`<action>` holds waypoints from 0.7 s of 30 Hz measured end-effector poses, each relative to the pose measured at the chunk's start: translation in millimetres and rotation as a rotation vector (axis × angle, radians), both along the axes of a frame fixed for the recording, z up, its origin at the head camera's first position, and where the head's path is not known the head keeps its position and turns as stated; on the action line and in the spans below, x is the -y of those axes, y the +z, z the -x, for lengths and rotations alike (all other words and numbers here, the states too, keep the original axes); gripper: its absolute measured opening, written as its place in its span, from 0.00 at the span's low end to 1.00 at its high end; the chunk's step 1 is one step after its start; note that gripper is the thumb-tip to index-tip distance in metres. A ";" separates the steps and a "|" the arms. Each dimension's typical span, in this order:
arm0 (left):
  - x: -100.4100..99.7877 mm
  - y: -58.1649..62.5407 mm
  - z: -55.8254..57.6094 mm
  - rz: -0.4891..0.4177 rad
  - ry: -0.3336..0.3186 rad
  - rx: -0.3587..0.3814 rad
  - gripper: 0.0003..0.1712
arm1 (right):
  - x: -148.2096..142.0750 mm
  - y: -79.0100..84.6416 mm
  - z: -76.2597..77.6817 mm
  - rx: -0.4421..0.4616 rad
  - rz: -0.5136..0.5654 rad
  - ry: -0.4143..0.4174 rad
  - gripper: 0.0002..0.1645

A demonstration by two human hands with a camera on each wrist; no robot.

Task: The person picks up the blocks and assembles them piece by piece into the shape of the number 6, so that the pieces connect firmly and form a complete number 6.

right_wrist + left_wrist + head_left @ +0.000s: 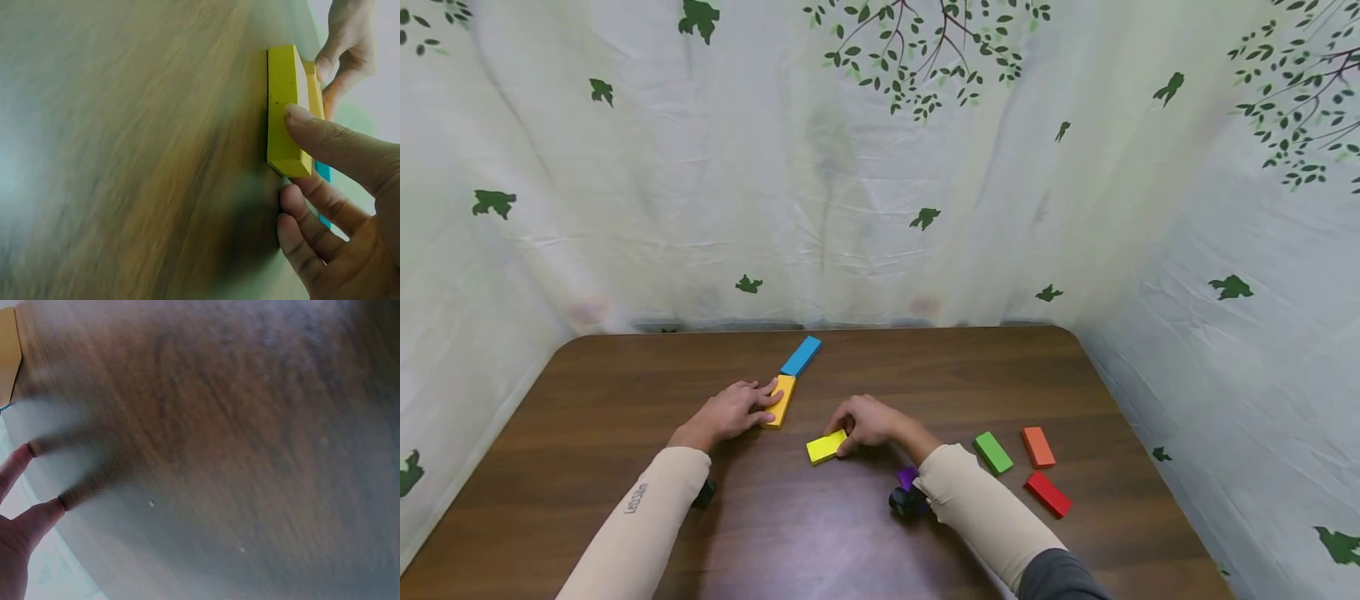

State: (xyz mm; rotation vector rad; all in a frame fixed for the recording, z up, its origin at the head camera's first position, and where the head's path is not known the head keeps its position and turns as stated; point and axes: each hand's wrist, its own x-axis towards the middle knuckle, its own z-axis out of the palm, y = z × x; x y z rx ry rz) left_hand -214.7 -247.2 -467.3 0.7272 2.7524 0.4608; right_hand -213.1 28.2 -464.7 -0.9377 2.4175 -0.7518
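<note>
My right hand [867, 421] pinches one end of a yellow block [822, 450], low over the brown table. In the right wrist view its thumb [325, 134] lies on the block's face, with the other fingers below and behind. My left hand [733, 410] rests its fairly straight fingers on an orange-yellow block [782, 403] farther back. End to end with that block, angled away, lies a blue block [801, 356]. At the left wrist view's edge, two left fingertips [47, 515] show close to the tabletop.
On the right side of the table [760, 533] lie a green block [993, 452], an orange-red block [1038, 447] and a red block [1048, 494]. A purple block [907, 477] is partly hidden by the right wrist's black camera [906, 502]. A patterned curtain [850, 192] hangs behind the table.
</note>
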 end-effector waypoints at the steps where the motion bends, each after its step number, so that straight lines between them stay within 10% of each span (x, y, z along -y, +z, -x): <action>1: -0.8 0.0 -0.4 -0.004 0.003 0.004 0.30 | 1.3 -0.7 0.2 0.001 0.000 -0.007 0.15; 21: 0.2 2.0 -1.1 0.012 0.024 0.034 0.31 | 35.9 -10.9 -1.0 -0.007 0.092 -0.111 0.15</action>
